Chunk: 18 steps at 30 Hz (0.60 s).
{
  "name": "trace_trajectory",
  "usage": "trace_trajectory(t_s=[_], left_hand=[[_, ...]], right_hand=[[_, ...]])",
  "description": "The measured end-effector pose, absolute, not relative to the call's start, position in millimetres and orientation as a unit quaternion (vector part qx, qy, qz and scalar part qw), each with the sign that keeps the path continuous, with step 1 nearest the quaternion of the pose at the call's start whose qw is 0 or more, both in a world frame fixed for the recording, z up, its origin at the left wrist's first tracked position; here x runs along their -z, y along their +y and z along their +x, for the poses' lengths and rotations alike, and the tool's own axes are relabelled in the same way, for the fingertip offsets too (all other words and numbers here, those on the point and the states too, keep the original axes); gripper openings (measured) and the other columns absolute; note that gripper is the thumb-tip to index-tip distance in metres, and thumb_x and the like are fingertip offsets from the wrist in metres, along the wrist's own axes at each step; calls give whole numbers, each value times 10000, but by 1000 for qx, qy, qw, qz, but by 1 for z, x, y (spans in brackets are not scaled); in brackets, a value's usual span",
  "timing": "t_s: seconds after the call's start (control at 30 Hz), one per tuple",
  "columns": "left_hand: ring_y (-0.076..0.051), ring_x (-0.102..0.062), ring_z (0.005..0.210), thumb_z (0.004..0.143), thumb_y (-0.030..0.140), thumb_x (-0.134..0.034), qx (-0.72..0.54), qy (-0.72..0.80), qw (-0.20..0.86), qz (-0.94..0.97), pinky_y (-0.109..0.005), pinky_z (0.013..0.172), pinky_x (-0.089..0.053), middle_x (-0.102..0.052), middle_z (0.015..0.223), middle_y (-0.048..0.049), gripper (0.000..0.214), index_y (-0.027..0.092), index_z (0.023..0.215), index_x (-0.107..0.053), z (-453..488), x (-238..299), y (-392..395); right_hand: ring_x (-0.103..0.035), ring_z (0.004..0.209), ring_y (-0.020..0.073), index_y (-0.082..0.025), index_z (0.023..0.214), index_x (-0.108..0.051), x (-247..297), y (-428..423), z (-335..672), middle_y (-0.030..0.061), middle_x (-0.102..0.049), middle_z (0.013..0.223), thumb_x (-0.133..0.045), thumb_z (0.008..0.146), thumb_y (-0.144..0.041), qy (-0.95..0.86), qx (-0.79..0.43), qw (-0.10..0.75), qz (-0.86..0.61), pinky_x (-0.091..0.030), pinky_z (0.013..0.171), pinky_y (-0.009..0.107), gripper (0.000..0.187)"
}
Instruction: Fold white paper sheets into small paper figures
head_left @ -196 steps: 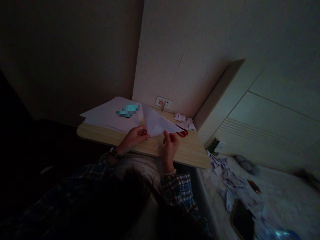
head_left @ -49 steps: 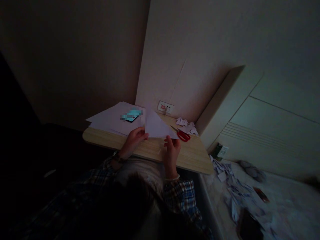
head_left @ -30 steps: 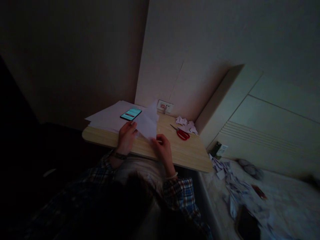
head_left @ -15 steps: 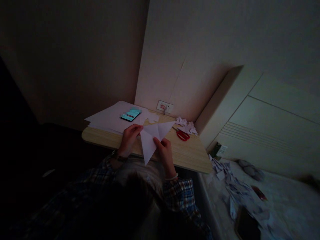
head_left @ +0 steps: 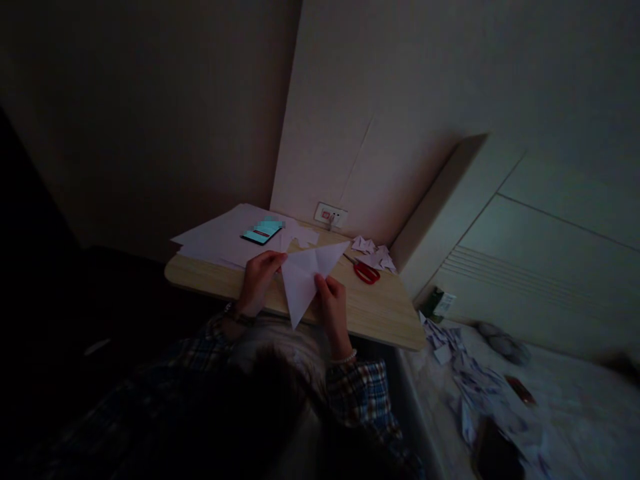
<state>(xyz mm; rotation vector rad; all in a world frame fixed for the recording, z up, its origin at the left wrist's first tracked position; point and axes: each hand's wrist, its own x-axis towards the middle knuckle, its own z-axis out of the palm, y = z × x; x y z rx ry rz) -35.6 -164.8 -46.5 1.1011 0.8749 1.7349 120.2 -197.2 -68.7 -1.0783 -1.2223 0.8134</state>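
Note:
A white sheet of paper (head_left: 303, 275), creased and triangular in outline, is held up over the table's front edge. Its upper left corner is pinched between the thumb and fingers of my left hand (head_left: 257, 280). My right hand (head_left: 332, 301) grips the right-hand edge, thumb on the near face and fingers behind, mostly hidden. One point of the paper hangs downward and another reaches up to the right. Red-handled scissors (head_left: 367, 272) lie on the table to the right of the paper.
The wooden table (head_left: 385, 313) bears a stack of white paper (head_left: 215, 233) with a lit phone (head_left: 262, 231) on top. Folded paper pieces (head_left: 377, 256) lie by the wall below a socket (head_left: 331, 215). On the bed (head_left: 575, 407) at right are many paper pieces (head_left: 473, 373) and a dark object (head_left: 496, 453).
My right thumb has slid slightly to the right, toward the paper's edge. The left hand keeps its pinch, and the view has shifted very little.

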Motion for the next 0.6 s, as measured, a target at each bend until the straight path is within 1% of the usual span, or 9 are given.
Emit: trace_trajectory(t_s=[0.07, 0.17, 0.23, 0.37, 0.5, 0.6], left_hand=[[-138, -500, 640, 619, 436, -785, -692, 356, 438, 450, -261, 614, -388, -599, 629, 22, 278, 178, 659, -690, -36, 46, -165], [-148, -517, 646, 586, 479, -822, -659, 358, 448, 487, -269, 628, -407, -614, 629, 15, 333, 180, 643, -688, -36, 44, -166], [-155, -535, 657, 546, 491, -860, -636, 353, 464, 506, -272, 641, -422, -633, 642, 7, 369, 178, 637, -687, -35, 42, -167], [-172, -571, 684, 468, 497, -912, -622, 342, 491, 505, -278, 655, -444, -648, 662, 5, 430, 185, 650, -678, -34, 39, -169], [-180, -583, 692, 484, 516, -913, -623, 343, 483, 510, -281, 659, -451, -647, 663, 3, 443, 184, 651, -672, -33, 39, -170], [-174, -574, 684, 493, 515, -913, -628, 342, 481, 508, -275, 655, -450, -648, 654, 6, 433, 182, 644, -682, -34, 41, -170]], right_hand=[[-438, 572, 128, -191, 628, -592, 69, -196, 120, -25, -516, 548, -683, 733, -620, -519, -362, 623, -461, -336, 512, 245, 450], [-522, 633, 154, -166, 732, -677, 65, -197, 119, 24, -663, 670, -756, 661, -552, -491, -374, 641, -456, -404, 557, 259, 400], [-550, 646, 167, -154, 759, -699, 63, -199, 119, 51, -706, 720, -780, 633, -507, -467, -382, 651, -460, -424, 568, 271, 383], [-562, 632, 172, -152, 758, -709, 61, -201, 119, 61, -727, 735, -791, 605, -480, -438, -393, 661, -465, -437, 563, 280, 371], [-573, 645, 179, -153, 755, -711, 59, -202, 118, 61, -726, 731, -781, 617, -474, -442, -386, 661, -467, -439, 563, 280, 356], [-552, 626, 169, -149, 735, -708, 59, -202, 118, 51, -712, 700, -776, 620, -469, -447, -376, 663, -469, -425, 551, 274, 346]])
